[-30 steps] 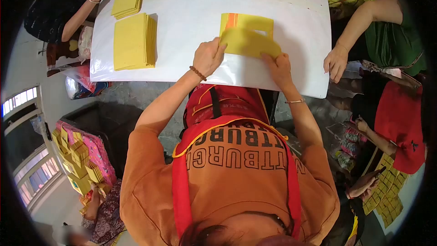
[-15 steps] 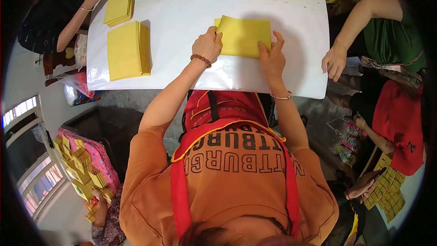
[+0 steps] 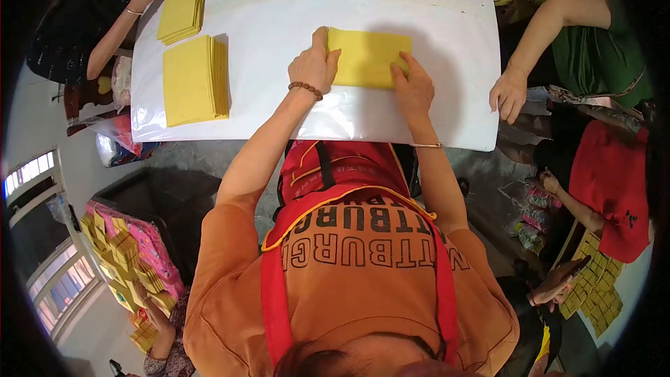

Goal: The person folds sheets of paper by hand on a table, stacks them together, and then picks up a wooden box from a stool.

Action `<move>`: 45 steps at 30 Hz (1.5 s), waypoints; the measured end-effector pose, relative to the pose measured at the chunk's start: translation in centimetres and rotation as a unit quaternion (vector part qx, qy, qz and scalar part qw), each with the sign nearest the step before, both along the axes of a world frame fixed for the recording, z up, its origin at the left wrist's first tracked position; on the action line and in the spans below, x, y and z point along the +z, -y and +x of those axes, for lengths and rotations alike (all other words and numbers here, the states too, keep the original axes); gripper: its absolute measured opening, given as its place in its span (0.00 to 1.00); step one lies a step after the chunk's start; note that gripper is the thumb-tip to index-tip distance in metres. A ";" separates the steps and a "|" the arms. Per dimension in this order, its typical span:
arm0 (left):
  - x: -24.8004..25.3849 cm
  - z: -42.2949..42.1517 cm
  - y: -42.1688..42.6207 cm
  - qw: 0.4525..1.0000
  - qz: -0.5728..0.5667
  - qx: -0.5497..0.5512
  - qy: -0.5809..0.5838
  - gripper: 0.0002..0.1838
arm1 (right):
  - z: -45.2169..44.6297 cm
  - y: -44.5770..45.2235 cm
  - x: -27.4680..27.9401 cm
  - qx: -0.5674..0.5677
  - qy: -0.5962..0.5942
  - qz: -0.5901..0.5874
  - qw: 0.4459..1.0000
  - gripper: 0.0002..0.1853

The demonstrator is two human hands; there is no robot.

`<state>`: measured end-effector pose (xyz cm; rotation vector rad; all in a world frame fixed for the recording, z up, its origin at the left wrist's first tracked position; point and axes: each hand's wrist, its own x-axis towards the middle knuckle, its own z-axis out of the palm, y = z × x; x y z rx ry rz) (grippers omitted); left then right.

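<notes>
Paper (image 3: 366, 59), yellow, on table (image 3: 279, 42); probably light, pliable, easily creased; best taken by its side edges, where left hand (image 3: 312, 70) and right hand (image 3: 415, 89) touch, whether pinching or pressing unclear.

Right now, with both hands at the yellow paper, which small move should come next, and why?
Perhaps press the yellow paper flat with the right hand: its fingers touch the paper's right end, while the left hand rests at the left edge.
</notes>
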<state>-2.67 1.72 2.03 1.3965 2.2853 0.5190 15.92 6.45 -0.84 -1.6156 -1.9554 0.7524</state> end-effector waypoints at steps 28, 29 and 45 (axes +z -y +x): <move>-5.5 1.5 -2.0 0.956 0.201 -0.194 0.094 0.29 | -1.2 -1.3 -2.6 0.280 0.032 0.140 0.949 0.32; -5.9 1.0 -2.0 0.927 0.225 -0.155 0.257 0.29 | -1.6 -1.1 -2.2 0.300 0.126 0.174 0.930 0.31; -2.8 0.5 -0.1 0.885 0.133 -0.399 -0.198 0.38 | 1.4 -4.6 -0.7 0.089 -0.499 -0.255 0.824 0.27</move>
